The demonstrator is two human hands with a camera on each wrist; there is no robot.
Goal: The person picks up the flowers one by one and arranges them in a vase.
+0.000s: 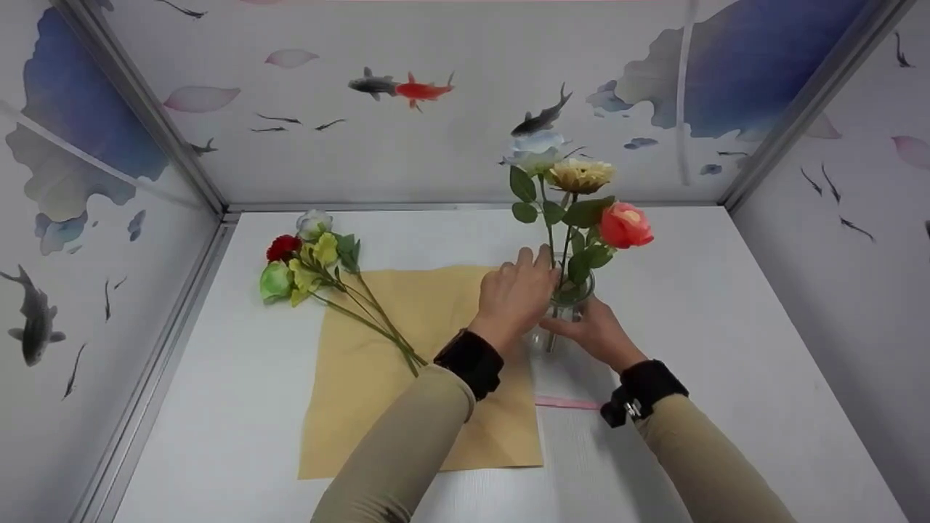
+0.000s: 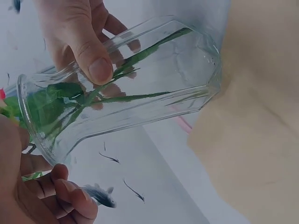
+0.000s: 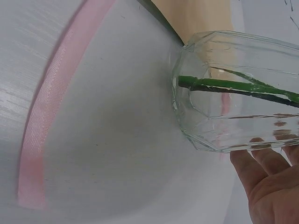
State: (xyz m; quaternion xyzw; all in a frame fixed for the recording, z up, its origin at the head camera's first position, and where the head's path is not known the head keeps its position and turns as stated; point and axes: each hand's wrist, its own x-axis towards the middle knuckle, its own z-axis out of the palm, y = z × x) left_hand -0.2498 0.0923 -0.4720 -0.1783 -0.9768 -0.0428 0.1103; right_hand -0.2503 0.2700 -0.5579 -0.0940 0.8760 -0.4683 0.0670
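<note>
A clear glass vase [image 2: 154,112] with faceted sides holds several stems. Out of it rise a pale blue flower [image 1: 536,151], a yellow flower [image 1: 581,174] and a coral rose [image 1: 626,225]. My right hand [image 1: 601,330] grips the vase's side, its thumb across the glass in the left wrist view. My left hand [image 1: 517,294] is at the vase's mouth, fingers bent beside the rim and stems; I cannot tell whether it pinches a stem. Through the glass, cut green stem ends [image 3: 187,82] show near the bottom.
Brown wrapping paper [image 1: 378,436] covers the middle of the white table. Across its upper left lies a bunch with a red flower [image 1: 283,248], a green one [image 1: 276,282], yellow blooms [image 1: 325,250] and a whitish one [image 1: 314,224]. A pink ribbon [image 3: 53,98] lies near the vase.
</note>
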